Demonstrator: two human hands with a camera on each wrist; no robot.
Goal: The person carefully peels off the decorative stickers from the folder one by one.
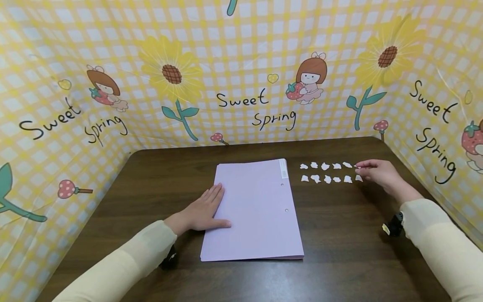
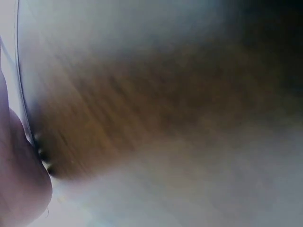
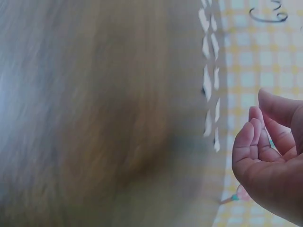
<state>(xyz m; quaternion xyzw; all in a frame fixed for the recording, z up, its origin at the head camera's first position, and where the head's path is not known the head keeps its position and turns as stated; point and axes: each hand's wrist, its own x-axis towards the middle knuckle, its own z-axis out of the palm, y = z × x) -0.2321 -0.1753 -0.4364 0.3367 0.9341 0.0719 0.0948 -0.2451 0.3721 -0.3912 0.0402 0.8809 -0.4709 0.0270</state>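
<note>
A lilac file folder [image 1: 256, 209] lies flat on the dark wooden table, with two small metal-rimmed holes and a white label along its right side. My left hand [image 1: 205, 209] rests flat on its left edge, fingers extended and thumb spread. Small torn-looking white paper pieces [image 1: 327, 179] lie in two rows to the right of the folder. At the right end of the upper row is my right hand [image 1: 381, 173], its fingertips right at the last piece. In the right wrist view the thumb and loosely bent fingers [image 3: 244, 135] show no piece between them.
The brown table [image 1: 151, 167] is enclosed by a yellow checked cloth [image 1: 245, 63] printed with flowers and lettering. Dark devices [image 1: 394, 224] are strapped at the wrists. Most of the left wrist view is blurred.
</note>
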